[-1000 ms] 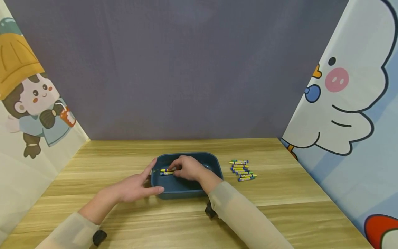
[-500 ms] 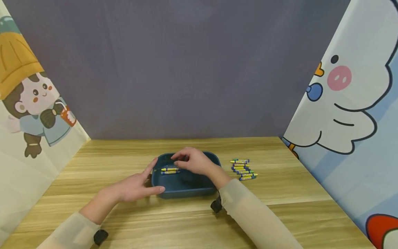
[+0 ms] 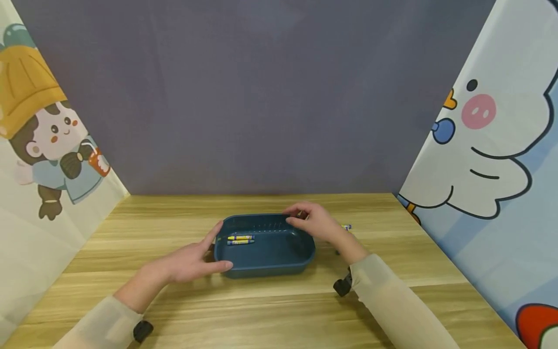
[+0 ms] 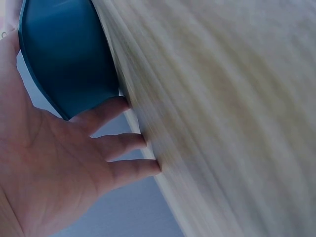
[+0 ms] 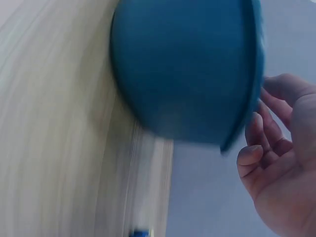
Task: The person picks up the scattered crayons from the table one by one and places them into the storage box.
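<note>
A dark blue plastic bin (image 3: 270,254) stands on the wooden table. Two crayons, one yellow (image 3: 241,237) and one dark blue (image 3: 240,242), lie side by side at its left inside. At the bin's left end rests my left hand (image 3: 192,261), thumb near the front corner; the left wrist view has its fingers (image 4: 126,143) spread, tips on the table. My right hand (image 3: 316,223) hovers over the far right corner, fingers loosely bent and holding nothing. More crayons (image 3: 347,227) lie to the right, mostly hidden behind the right hand and wrist.
A grey panel (image 3: 261,106) rises behind the wooden table (image 3: 244,310). Cartoon-printed sheets (image 3: 492,169) flank it on both sides. Small black devices (image 3: 343,285) are strapped at the wrists. The right wrist view is blurred, with a blue crayon end (image 5: 139,232) at its bottom.
My right hand has let go of a crayon inside the bin, lifted, and moved right to the bin's far right corner. The left hand has stayed at the left end.
</note>
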Demonstrator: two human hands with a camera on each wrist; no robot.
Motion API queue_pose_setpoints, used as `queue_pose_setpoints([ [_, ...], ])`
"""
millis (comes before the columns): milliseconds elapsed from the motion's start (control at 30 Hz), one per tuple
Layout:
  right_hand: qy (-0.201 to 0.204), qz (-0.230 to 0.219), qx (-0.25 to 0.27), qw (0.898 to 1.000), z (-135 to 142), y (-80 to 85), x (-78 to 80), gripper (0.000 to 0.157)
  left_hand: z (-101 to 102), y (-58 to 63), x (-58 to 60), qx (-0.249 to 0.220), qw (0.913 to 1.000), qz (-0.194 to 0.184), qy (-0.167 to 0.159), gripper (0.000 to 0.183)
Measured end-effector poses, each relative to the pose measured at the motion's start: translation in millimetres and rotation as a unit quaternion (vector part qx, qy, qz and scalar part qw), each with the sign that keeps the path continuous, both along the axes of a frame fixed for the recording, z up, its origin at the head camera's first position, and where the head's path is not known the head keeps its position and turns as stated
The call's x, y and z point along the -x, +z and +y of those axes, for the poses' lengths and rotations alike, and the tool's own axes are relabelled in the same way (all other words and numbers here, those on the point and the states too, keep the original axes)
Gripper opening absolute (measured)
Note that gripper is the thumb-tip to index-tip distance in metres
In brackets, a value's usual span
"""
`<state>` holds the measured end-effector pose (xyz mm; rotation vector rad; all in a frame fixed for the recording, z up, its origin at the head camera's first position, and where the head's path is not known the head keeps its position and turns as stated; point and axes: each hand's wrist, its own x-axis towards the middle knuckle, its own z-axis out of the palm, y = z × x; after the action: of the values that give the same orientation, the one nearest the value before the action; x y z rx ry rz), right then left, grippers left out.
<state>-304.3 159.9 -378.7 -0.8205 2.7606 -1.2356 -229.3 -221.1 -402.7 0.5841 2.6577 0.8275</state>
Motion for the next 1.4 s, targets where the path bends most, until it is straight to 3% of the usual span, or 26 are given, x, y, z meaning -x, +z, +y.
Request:
queue_pose_setpoints([
  [333,-0.056,-0.028,-0.009,0.998,92.7,-10.9,14.4,0.029,-0.7,-1.7,-0.2,-0.003,0.9999,0.011,0.000,0.119],
  [567,-0.078,-0.041,-0.080,0.993,145.0,-28.4,30.2,0.035,-1.0,-1.3,-0.1,-0.002,0.9999,0.012,0.000,0.119],
  [1067,-0.056,-0.056,-0.122,0.989,169.3,-39.5,37.5,0.031,0.8,-0.2,-0.7,0.002,1.0000,0.006,0.005,0.119],
  [1400,-0.069,-0.079,-0.132,0.986,177.0,-47.7,41.3,0.032,0.1,-1.8,-0.5,0.005,0.9999,0.009,0.005,0.119],
])
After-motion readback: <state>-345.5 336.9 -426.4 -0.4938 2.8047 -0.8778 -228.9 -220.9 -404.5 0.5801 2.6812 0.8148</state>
